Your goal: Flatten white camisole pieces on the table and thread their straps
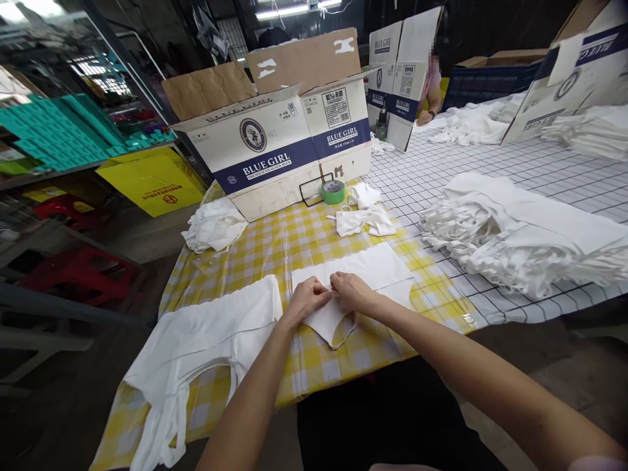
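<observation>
A white strappy garment (pixel 377 269) lies flat on the yellow checked tablecloth (pixel 275 245), its strap loop toward me. Over its middle, my left hand (pixel 309 297) and my right hand (pixel 349 291) are close together, fingertips pinched at the cloth. Whether they grip the fabric itself or something small on it is hidden by the fingers. To the left, a stack of white garments with straps (pixel 216 320) lies beside my left forearm, the straps hanging over the near edge.
Printed cardboard boxes (pixel 275 157) stand at the back, a roll of green tape (pixel 333 191) and small white pieces (pixel 366 219) before them. On the right is a big pile of white garments (pixel 530 229). A bunched white cloth (pixel 216 224) sits at left. Another person (pixel 432 91) is behind the far box.
</observation>
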### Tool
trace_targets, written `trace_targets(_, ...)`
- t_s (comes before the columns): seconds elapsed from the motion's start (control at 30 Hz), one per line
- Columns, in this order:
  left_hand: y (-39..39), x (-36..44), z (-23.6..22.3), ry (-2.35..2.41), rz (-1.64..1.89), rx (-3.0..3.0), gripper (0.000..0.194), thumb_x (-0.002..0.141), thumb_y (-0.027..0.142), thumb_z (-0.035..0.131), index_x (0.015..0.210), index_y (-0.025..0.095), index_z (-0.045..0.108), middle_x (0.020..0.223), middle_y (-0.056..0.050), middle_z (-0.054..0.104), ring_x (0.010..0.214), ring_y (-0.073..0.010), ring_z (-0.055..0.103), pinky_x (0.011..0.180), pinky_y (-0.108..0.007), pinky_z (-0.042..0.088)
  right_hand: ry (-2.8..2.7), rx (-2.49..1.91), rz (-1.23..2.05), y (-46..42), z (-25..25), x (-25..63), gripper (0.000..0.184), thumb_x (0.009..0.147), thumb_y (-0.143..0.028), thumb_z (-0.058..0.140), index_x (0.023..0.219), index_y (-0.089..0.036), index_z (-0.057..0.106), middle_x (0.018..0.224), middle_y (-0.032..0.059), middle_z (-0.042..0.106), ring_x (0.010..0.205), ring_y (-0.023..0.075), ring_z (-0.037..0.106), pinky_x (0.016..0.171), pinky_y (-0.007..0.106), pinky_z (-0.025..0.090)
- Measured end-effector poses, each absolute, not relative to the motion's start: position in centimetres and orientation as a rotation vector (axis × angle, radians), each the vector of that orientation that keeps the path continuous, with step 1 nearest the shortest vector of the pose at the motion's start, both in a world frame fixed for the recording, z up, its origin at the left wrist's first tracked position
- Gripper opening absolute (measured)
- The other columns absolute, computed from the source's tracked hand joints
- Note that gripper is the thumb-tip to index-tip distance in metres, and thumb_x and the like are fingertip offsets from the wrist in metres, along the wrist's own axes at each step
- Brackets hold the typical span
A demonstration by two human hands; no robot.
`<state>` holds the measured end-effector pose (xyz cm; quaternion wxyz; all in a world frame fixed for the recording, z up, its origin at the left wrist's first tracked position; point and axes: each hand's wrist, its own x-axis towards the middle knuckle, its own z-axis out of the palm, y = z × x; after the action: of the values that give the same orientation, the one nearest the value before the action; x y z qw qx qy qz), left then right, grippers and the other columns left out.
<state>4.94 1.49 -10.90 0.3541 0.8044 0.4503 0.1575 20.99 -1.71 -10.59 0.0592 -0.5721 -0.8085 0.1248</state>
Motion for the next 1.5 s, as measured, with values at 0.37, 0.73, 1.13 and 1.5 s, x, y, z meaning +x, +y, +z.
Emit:
trace_targets(0.37,1.3,5.0,-10.6,1.142,0.416,2.117,0.02,0.073,0.03,0.053,0.064,0.019,0.067,0.074,0.0,0.055,0.064,-0.0117,0.051,0.059,-0.023,0.037,-2.467,-1.672,0.279,-1.8,-10.8,20.5,0.018,0.085,-0.006,0.04,0.095,-0.011,0.054,0.094,0.0112,0.059,0.085,0.0214,0.057,0.073,0.028,0.041)
trace_targets(0.73,1.2,4.8,-10.9,1.133,0.444,2.142,0.022,0.074,0.03,0.051,0.062,0.018,0.065,0.076,0.0,0.055,0.065,-0.0113,0.052,0.06,-0.022,0.038,-2.368,-1.656,0.343,-2.2,-11.7,20.3,0.015,0.081,-0.005,0.043,0.09,-0.013,0.052,0.091,0.0099,0.058,0.081,0.0196,0.054,0.07,0.027,0.039)
trace_targets(1.13,1.1,4.9,-11.1,1.149,0.46,2.161,0.019,0.073,0.027,0.053,0.061,0.018,0.065,0.073,0.0,0.055,0.067,-0.0125,0.051,0.061,-0.023,0.038,-2.047,-1.629,0.585,-2.0,-12.2,19.3,0.016,0.075,-0.006,0.045,0.081,-0.015,0.056,0.082,0.0066,0.062,0.072,0.0159,0.054,0.064,0.025,0.035)
trace_targets(1.5,0.7,2.9,-10.4,0.971,0.373,1.962,0.027,0.073,0.032,0.06,0.098,0.023,0.067,0.101,-0.004,0.057,0.089,-0.0183,0.055,0.077,-0.028,0.044,-1.378,-1.392,1.187,-10.1,-8.4,20.6,0.023,0.083,-0.029,0.044,0.098,-0.017,0.057,0.062,-0.0017,0.056,0.06,0.0132,0.055,0.057,0.023,0.042)
